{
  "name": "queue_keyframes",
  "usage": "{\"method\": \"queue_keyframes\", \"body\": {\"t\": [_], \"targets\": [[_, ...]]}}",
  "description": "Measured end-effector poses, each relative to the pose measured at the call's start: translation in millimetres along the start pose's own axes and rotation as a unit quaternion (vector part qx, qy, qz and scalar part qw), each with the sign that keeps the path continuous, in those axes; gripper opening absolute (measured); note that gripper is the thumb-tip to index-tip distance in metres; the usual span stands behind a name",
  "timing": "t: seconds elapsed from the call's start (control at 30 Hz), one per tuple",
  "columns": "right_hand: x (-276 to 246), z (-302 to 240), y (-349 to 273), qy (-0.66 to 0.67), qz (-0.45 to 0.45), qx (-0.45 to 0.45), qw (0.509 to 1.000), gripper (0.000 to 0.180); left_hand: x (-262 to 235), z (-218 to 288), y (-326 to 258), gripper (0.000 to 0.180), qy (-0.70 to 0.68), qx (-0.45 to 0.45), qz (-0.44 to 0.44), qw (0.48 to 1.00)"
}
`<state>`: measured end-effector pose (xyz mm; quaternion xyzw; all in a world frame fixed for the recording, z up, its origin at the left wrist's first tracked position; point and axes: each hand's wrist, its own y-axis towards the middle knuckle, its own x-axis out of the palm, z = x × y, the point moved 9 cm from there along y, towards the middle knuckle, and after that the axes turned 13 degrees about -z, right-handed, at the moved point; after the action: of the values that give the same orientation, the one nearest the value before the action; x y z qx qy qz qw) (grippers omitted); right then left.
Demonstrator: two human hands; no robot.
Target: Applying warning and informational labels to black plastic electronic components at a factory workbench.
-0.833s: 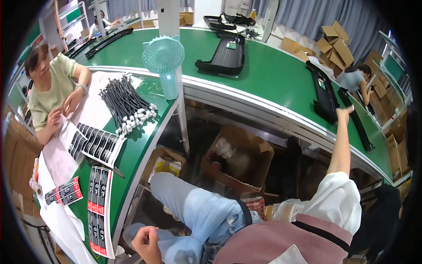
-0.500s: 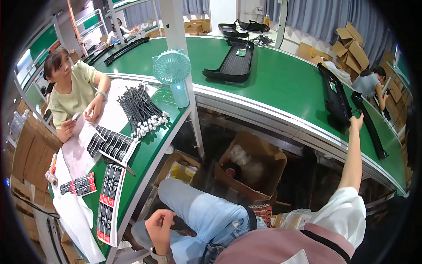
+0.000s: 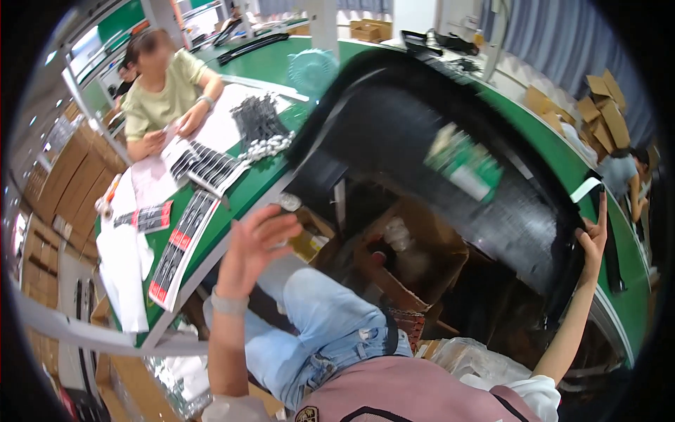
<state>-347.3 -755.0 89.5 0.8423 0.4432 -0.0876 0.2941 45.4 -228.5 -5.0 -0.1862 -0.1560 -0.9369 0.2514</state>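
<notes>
Right hand, fingers closed on the rim of a broad, curved black plastic panel; left hand spread open, near its far end! The panel tilts before the green-topped bench, a rectangular green circuit board on its face.

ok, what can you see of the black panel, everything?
The black panel is large and shallow, plastic-looking, with a curved rim and shiny patches, blurred in places. A green board with pale patches sits on its inner face. It is tilted, partly hiding the green bench; the right hand grips its right end.
</notes>
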Motion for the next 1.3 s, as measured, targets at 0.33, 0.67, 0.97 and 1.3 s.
{"method": "queue_keyframes", "body": {"t": [0.33, 0.67, 0.97, 1.3], "targets": [[406.4, -102.6, 85.7, 0.003, -0.500, -0.180, 0.847, 0.093, -26.8, 6.2, -182.2, 0.092, 0.259, -0.245, -0.021, 0.934], [556.2, -108.9, 98.2, 0.035, -0.532, -0.341, 0.775, 0.082, -71.0, -12.4, -285.5, 0.033, 0.639, -0.274, 0.266, 0.668], [581.5, -145.3, 60.6, 0.260, -0.495, -0.185, 0.809, 0.049, -23.0, 7.2, -230.1, 0.029, 0.743, -0.218, 0.358, 0.521], [679.2, -177.8, -30.4, 0.335, -0.586, 0.090, 0.732, 0.014, -52.0, 6.6, -317.0, 0.019, 0.485, -0.051, 0.549, 0.679]]}}
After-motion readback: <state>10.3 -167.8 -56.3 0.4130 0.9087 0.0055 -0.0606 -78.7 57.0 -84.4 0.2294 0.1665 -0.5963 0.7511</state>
